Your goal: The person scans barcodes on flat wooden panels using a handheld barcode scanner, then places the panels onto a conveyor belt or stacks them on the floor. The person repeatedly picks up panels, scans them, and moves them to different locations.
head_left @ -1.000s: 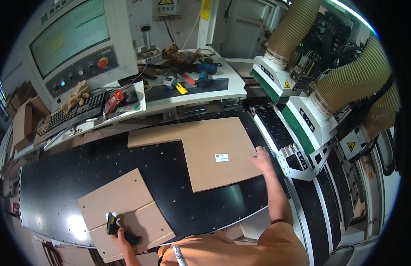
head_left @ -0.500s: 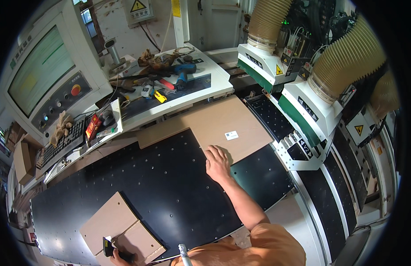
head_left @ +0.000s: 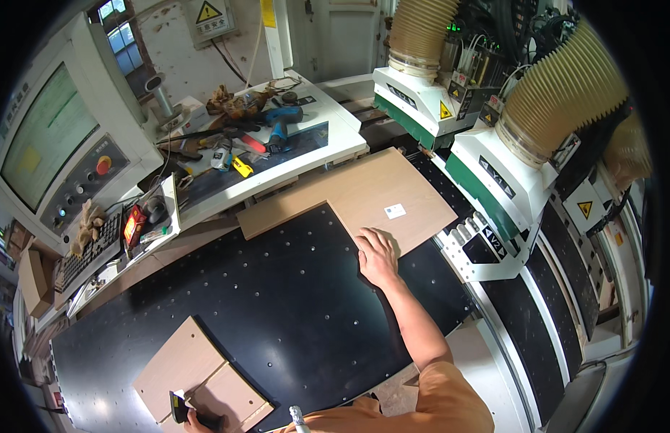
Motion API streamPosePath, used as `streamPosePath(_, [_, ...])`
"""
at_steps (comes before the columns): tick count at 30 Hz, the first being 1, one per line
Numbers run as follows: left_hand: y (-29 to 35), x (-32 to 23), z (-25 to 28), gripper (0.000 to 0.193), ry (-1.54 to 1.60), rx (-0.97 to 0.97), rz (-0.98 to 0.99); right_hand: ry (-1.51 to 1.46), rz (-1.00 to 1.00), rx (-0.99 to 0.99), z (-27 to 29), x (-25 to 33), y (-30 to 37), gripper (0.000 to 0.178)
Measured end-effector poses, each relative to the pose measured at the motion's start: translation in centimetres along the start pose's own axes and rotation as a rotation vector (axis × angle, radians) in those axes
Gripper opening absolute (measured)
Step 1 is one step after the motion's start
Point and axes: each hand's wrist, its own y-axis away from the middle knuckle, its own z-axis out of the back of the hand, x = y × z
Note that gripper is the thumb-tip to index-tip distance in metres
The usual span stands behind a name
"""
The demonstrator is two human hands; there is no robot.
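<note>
Under my right hand [head_left: 378, 254] is the near edge of an L-shaped wood-coloured board [head_left: 364, 184] with a small white label [head_left: 395, 211]. The fingers lie together, slightly bent, on the board beside its inner notch. My left hand [head_left: 196, 423], partly cut off by the lower edge, is wrapped round a black handheld scanner [head_left: 179, 408] with a yellow mark. Beneath that scanner lies a smaller wood-coloured panel [head_left: 182, 353] with drilled holes and a groove across it. Both pieces rest on a black studded machine bed [head_left: 277, 303].
White machine heads [head_left: 494, 180] with green skirts and ribbed hoses [head_left: 559, 108] stand at the right. A control console [head_left: 53, 137] and a keyboard [head_left: 89, 245] are at the left. Tools, including a blue power tool [head_left: 279, 130], crowd the white side table [head_left: 313, 155] behind.
The L-shaped board has slid right toward the machine heads, together with my right hand. My left hand and the scanner stay over the smaller panel. The view has shifted slightly.
</note>
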Motion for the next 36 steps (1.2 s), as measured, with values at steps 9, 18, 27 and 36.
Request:
streamPosePath(9, [5.1,0.1,-4.9,0.028,-0.312,-0.053,-0.174,0.047,0.096,-0.039,0.4,0.4,-0.2,0.037])
streamPosePath(18, [1.1,-6.7,4.6,0.039,-0.763,-0.132,-0.239,0.092,0.017,0.047,-0.9,-0.8,0.1,0.036])
streamPosePath(27, [6.3,-5.9,11.5,0.027,-0.660,0.118,0.441,-0.293,0.311,0.338,0.3,16.4,9.7,0.040])
streamPosePath(36, [17.5,-1.9,16.6,0.049,-0.088,0.249,0.212,-0.867,-0.174,0.975,2.3,22.3,12.2,0.041])
